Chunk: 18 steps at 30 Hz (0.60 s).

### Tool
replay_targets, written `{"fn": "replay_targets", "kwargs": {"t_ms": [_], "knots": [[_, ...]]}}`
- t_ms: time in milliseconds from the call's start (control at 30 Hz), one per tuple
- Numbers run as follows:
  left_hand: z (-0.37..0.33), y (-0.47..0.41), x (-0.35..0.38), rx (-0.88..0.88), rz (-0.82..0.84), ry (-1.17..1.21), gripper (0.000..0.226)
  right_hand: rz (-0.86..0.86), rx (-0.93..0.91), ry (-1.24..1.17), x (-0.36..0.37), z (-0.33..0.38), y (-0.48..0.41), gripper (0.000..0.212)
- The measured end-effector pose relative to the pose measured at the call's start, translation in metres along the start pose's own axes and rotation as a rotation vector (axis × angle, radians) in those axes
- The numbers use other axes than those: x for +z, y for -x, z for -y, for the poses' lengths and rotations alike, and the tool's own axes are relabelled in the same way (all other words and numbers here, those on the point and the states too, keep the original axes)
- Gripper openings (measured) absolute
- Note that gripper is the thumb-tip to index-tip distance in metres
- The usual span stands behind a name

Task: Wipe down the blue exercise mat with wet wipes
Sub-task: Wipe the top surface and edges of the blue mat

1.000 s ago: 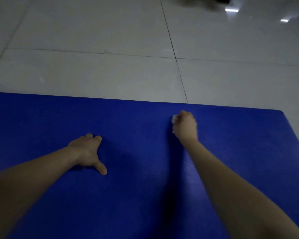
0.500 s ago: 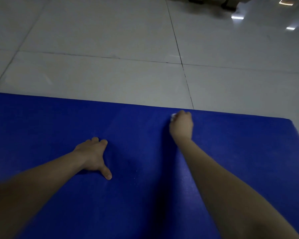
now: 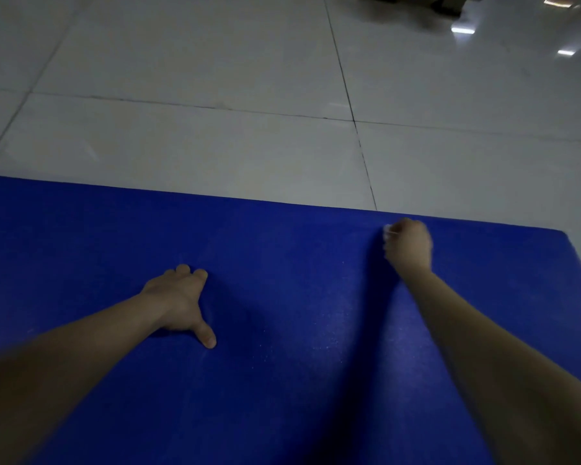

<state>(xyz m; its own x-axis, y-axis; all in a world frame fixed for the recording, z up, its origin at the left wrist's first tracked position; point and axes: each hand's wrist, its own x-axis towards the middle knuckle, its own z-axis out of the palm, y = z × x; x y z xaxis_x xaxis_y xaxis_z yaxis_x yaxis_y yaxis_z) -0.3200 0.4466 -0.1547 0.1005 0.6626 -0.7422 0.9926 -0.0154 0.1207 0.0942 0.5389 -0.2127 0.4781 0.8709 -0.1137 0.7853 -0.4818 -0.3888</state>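
Note:
The blue exercise mat [image 3: 282, 330] fills the lower half of the view, with its far edge running across the middle and its far right corner visible. My right hand [image 3: 410, 246] is curled round a white wet wipe [image 3: 389, 230], of which only a small bit peeks out at the fingers, and it presses on the mat close to the far edge. My left hand [image 3: 178, 302] rests on the mat at centre left, fingers forward and thumb spread out.
Pale grey tiled floor [image 3: 215, 129] with dark grout lines lies beyond the mat. Dark objects [image 3: 416, 5] sit at the top edge of the view, beside bright light reflections on the tiles at the top right.
My right hand with the wipe has slid toward the mat's far edge, then to the right. My left hand has stayed planted on the mat.

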Motion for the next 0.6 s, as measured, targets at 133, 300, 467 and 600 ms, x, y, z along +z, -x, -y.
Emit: {"fn": "replay_targets", "kwargs": {"t_ms": [133, 300, 467, 600], "knots": [[0.002, -0.001, 0.001, 0.015, -0.013, -0.006, 0.126, -0.126, 0.301, -0.051, -0.047, -0.046, -0.021, 0.035], [0.001, 0.0, 0.001, 0.013, -0.011, -0.008, 0.126, -0.124, 0.253, -0.067, -0.027, 0.003, -0.025, 0.028], [0.002, -0.002, 0.002, 0.015, -0.01, -0.028, 0.126, -0.001, -0.009, -0.067, 0.016, 0.088, 0.003, 0.018], [0.003, -0.004, 0.003, 0.008, -0.006, -0.036, 0.128, 0.095, -0.141, -0.091, 0.038, 0.144, 0.055, 0.012]]}}
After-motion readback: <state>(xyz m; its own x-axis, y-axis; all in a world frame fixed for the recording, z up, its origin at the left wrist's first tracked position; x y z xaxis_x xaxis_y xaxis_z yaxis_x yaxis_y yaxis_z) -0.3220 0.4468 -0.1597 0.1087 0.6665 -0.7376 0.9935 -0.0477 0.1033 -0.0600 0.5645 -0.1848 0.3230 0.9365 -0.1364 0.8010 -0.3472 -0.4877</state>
